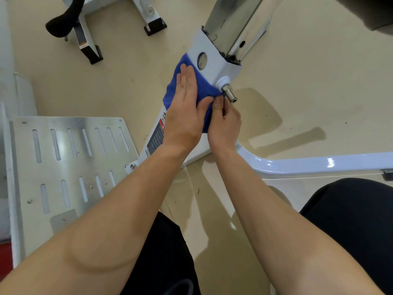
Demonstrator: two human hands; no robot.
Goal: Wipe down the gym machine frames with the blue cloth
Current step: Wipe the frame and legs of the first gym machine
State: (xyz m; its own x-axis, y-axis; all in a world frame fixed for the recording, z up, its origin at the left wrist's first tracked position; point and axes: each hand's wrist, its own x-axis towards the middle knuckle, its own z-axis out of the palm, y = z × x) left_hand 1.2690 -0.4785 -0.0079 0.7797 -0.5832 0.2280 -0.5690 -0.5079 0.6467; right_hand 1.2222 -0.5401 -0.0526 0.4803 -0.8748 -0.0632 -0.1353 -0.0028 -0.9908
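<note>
The blue cloth (180,88) is draped over the side of a white square post (209,58) of the gym machine frame. My left hand (187,107) lies flat on the cloth, fingers straight, pressing it against the post. My right hand (224,122) is just to its right, fingers curled, pinching the cloth's edge below a chrome pin (229,94) that sticks out of the post. A silver inner column (231,18) rises out of the post's top.
A slotted metal footplate (70,162) lies at the left. A white curved base tube (319,165) runs to the right along the beige floor. Another machine's white legs with black feet (155,26) stand at the top left. My dark-clothed knees are at the bottom.
</note>
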